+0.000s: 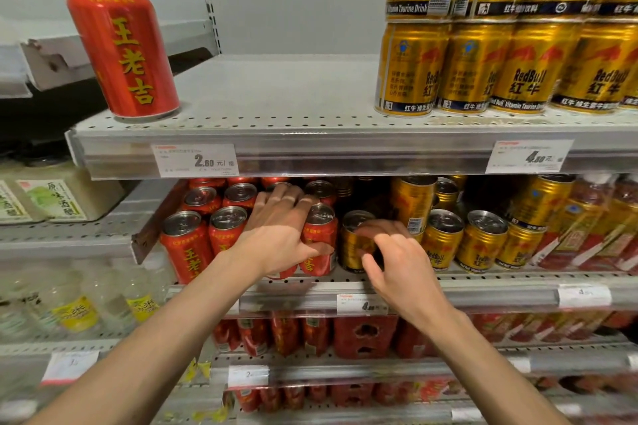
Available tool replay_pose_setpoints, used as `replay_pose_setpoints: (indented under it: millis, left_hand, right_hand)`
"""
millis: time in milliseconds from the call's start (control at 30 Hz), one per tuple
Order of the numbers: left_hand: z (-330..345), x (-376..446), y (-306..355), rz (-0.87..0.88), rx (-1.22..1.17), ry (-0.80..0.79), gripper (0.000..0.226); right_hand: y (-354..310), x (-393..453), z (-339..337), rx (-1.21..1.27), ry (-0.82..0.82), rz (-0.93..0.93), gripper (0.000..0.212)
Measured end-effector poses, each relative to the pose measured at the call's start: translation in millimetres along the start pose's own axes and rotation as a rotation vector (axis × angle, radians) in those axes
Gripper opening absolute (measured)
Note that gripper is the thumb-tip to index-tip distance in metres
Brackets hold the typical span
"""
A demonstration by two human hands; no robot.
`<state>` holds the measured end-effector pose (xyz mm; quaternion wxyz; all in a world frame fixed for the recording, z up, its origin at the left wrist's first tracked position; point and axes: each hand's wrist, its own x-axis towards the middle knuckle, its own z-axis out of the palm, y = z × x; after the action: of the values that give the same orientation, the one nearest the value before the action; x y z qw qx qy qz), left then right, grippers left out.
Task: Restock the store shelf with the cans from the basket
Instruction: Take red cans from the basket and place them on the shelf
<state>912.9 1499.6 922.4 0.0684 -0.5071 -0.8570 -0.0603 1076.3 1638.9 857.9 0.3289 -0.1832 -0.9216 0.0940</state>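
We see two shelf levels of a store rack. On the upper shelf (pixel 276 103) a single red can (pixel 122 52) stands upright at the left end, near the front edge; the middle of that shelf is bare, and gold cans (pixel 476 69) stand in a stacked row at the right. Price tags (pixel 195 160) sit in the rail below. On the lower shelf (pixel 483 281) red cans (pixel 188 238) fill the left part in rows, and gold cans continue to the right. Our left hand (pixel 281 231) reaches under the upper shelf, palm down, fingers spread over the tops of the red cans and the thumb pressed on the side of a front red can (pixel 319 238); we read this as a grasp on that can, though the palm hides part of the contact. Our right hand (pixel 397 259) hovers just beside it in front of a gold can (pixel 355 241), fingers loosely curled and released, holding nothing; the fingertips look close to that can, but we cannot tell whether they touch. Both forearms enter from the bottom edge. No basket shows in this view. Further shelves of red packs lie below, blurred.
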Motion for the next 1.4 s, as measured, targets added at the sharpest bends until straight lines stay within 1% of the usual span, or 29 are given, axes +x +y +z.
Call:
replay_pose_setpoints:
  millis: [133, 267, 400, 467, 533, 600, 667, 767, 833, 933, 1033, 1200, 1333, 1400]
  left_hand:
    - [4.0, -3.7, -4.1, 0.030, 0.051, -0.029, 0.095]
    - [7.7, -4.8, -4.7, 0.024, 0.055, -0.006, 0.094]
    - [9.9, -5.1, -4.6, 0.016, 0.040, 0.028, 0.094]
    - [10.1, -5.6, -6.5, 0.007, -0.014, 0.020, 0.092]
    - [9.1, -7.4, -8.4, -0.004, -0.121, 0.033, 0.086]
    - [6.1, -12.0, -9.7, -0.019, -0.278, 0.088, 0.073]
    - [1.9, -20.5, -8.8, -0.032, -0.418, 0.163, 0.057]
    - [-3.6, -36.4, -3.9, -0.063, -0.598, 0.305, 0.038]
    - [-6.2, -49.0, -1.1, -0.111, -0.789, 0.364, 0.025]
    - [-7.5, -66.7, 3.6, -0.134, -1.046, 0.367, 0.021]
    - [-2.2, -84.6, 10.2, -0.130, -1.212, 0.379, 0.019]
    - [29.1, -107.7, 29.2, -0.178, -1.387, 0.264, 0.018]
    - [57.9, -120.2, 60.2, -0.206, -1.502, 0.149, 0.017]
    - [71.3, -124.1, 78.2, -0.200, -1.521, 0.081, 0.018]
  right_hand:
    - [-3.1, 4.7, -3.2, -0.035, 0.023, -0.031, 0.021]
    - [-2.0, 4.7, 1.2, -0.023, 0.009, -0.009, 0.017]
    - [-0.2, 3.8, 4.6, 0.030, 0.007, 0.023, 0.019]
    - [2.3, 4.8, 3.5, 0.060, -0.037, 0.073, 0.017]
    - [1.9, 5.8, -2.6, 0.153, -0.116, 0.145, 0.027]
    - [-1.7, 4.8, -10.7, 0.291, -0.138, 0.206, 0.035]
    - [-6.9, 2.1, -18.4, 0.402, -0.103, 0.255, 0.036]
    - [-17.5, -4.4, -32.4, 0.543, -0.038, 0.361, 0.025]
    - [-24.7, -12.2, -41.4, 0.655, 0.008, 0.435, 0.021]
    - [-31.3, -34.8, -50.7, 0.781, 0.082, 0.556, 0.019]
    - [-34.5, -69.8, -59.3, 0.827, 0.154, 0.726, 0.018]
    - [-33.6, -140.7, -76.9, 0.808, 0.283, 0.934, 0.013]
    - [-25.0, -201.6, -97.8, 0.779, 0.422, 1.083, 0.011]
    - [-17.8, -230.1, -109.4, 0.744, 0.477, 1.146, 0.011]
